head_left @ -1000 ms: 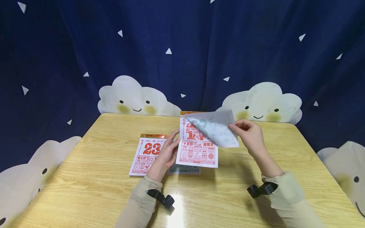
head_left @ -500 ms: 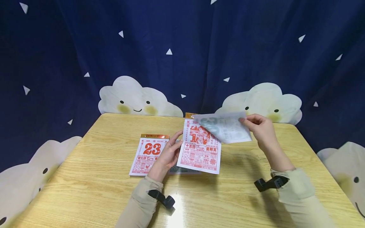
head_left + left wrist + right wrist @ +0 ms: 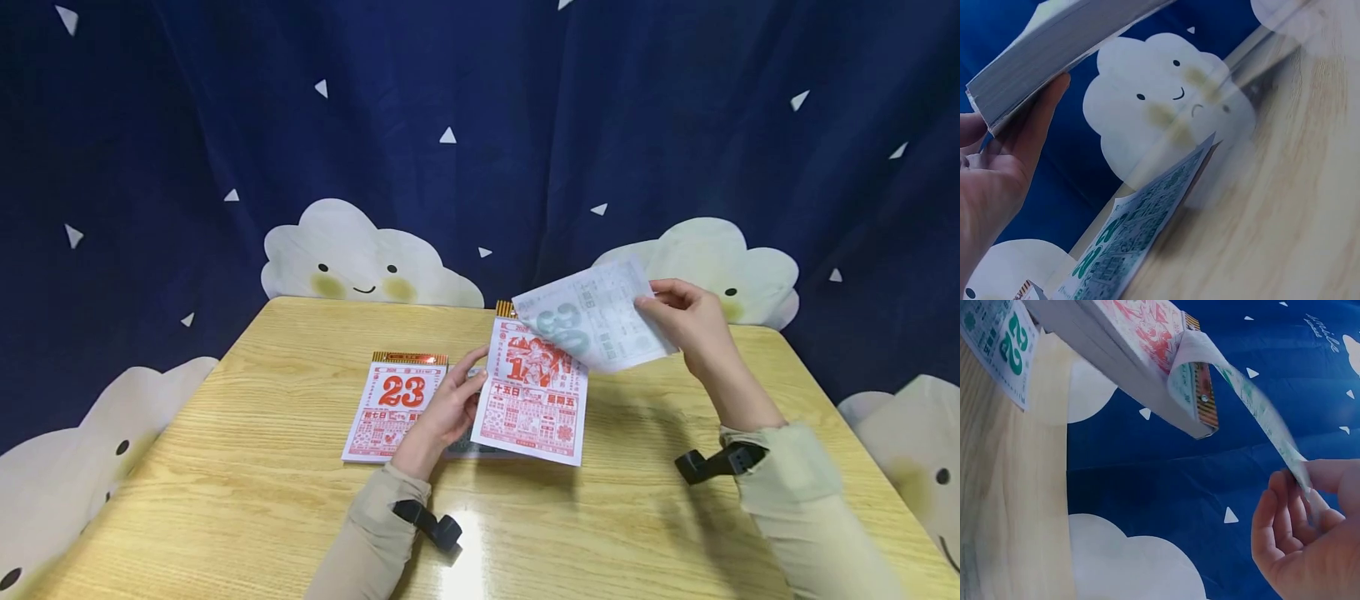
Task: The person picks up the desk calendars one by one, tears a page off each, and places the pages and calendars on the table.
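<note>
A thick tear-off calendar (image 3: 528, 417) with red print is held above the table in my left hand (image 3: 448, 410), gripped at its left edge. In the left wrist view, the fingers of that hand (image 3: 997, 181) lie under the calendar block (image 3: 1066, 53). My right hand (image 3: 693, 325) pinches the right side of a thin page (image 3: 607, 317). Its back faces up, showing green digits through the paper. The right wrist view shows this page (image 3: 1263, 419) curling over the calendar's orange-striped top strip (image 3: 1205, 394), still joined there.
Another calendar with a red 23 (image 3: 401, 392) lies on the wooden table (image 3: 285, 417), left of the held one. A green-printed calendar sheet (image 3: 1129, 237) marked 22 lies beneath the held calendar. A dark blue cloud-patterned curtain (image 3: 495, 125) hangs behind.
My right hand has moved right and upward, drawing the page further off the calendar's face. The held calendar has shifted slightly right and downward with my left hand's grip kept.
</note>
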Demonstrator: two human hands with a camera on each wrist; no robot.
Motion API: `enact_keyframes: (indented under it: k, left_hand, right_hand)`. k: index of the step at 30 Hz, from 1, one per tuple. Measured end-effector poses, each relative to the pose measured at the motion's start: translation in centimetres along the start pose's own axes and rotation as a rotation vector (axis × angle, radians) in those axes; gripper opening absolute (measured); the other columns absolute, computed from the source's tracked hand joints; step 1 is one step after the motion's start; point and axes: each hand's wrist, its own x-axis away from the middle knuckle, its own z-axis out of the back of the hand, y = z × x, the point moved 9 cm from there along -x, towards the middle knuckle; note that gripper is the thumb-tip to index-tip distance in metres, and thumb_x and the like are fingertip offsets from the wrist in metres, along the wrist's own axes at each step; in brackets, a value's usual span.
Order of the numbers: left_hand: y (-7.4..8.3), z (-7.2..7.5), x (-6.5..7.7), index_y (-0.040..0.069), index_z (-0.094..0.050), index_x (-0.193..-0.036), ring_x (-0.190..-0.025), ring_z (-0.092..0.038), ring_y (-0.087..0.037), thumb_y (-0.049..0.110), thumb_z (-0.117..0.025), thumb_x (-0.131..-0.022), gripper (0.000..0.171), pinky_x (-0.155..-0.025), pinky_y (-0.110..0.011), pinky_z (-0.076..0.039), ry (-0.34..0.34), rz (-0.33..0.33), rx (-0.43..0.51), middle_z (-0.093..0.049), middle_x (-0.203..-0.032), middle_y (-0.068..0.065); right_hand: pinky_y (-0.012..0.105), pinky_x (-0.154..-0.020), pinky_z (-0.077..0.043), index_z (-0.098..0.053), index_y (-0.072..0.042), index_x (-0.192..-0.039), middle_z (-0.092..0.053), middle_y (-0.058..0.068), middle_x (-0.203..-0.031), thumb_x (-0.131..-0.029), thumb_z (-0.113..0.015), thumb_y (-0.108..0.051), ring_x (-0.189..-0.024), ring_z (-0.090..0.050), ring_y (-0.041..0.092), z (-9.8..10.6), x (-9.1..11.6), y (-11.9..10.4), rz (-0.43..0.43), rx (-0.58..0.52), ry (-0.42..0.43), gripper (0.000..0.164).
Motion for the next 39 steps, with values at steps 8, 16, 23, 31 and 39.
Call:
enact_keyframes:
  k: [8, 16, 23, 31, 39]
  left_hand:
    - [0.2, 0.0, 0.1, 0.004, -0.025, -0.141, -0.067, -0.066, -0.01, 0.009, -0.037, -0.097, 0.045, -0.059, -0.025, -0.056, -0.021, -0.001, -0.008, -0.067, -0.086, 0.001]
    - [0.7, 0.7, 0.1, 0.008, -0.029, -0.14, -0.07, -0.064, -0.009, 0.008, -0.037, -0.097, 0.043, -0.063, -0.022, -0.055, -0.004, -0.017, 0.049, -0.065, -0.09, 0.001]
    - [1.2, 2.2, 0.3, 0.007, -0.029, -0.14, -0.071, -0.063, -0.009, 0.005, -0.036, -0.096, 0.044, -0.062, -0.021, -0.054, 0.062, -0.051, 0.074, -0.063, -0.09, 0.001]
    - [0.8, 2.9, 0.4, 0.005, -0.024, -0.142, -0.066, -0.06, -0.007, 0.004, -0.036, -0.096, 0.047, -0.06, -0.019, -0.054, 0.115, -0.032, 0.055, -0.061, -0.087, 0.001]
    - [-0.1, 3.0, 0.3, 0.011, -0.028, -0.142, -0.065, -0.061, -0.009, 0.007, -0.037, -0.096, 0.046, -0.059, -0.022, -0.054, 0.177, 0.059, 0.0, -0.062, -0.088, 0.0]
  right_hand:
    - [0.017, -0.051, -0.047, -0.065, -0.02, -0.075, -0.058, -0.015, -0.07, -0.082, -0.067, -0.022, -0.06, -0.054, 0.002, 0.2, -0.2, -0.6, -0.032, -0.04, 0.004, 0.007]
    - [0.015, -0.048, -0.047, -0.064, -0.016, -0.067, -0.056, -0.007, -0.068, -0.082, -0.066, -0.013, -0.057, -0.055, 0.003, 2.8, -0.3, 0.0, -0.06, -0.285, 0.078, 0.015]
    - [0.012, -0.054, -0.048, -0.068, -0.019, -0.074, -0.059, -0.008, -0.072, -0.076, -0.073, -0.02, -0.061, -0.056, 0.002, 5.3, -0.3, 1.1, -0.093, -0.323, 0.16, 0.006]
    - [0.01, -0.049, -0.044, -0.068, -0.017, -0.076, -0.058, -0.008, -0.072, -0.077, -0.072, -0.016, -0.058, -0.054, 0.001, 8.4, 0.0, 2.6, -0.115, -0.349, 0.326, 0.005]
    - [0.008, -0.054, -0.046, -0.067, -0.016, -0.081, -0.057, -0.01, -0.074, -0.077, -0.072, -0.021, -0.063, -0.053, 0.001, 8.9, 0.7, 3.3, -0.117, -0.218, 0.324, 0.008]
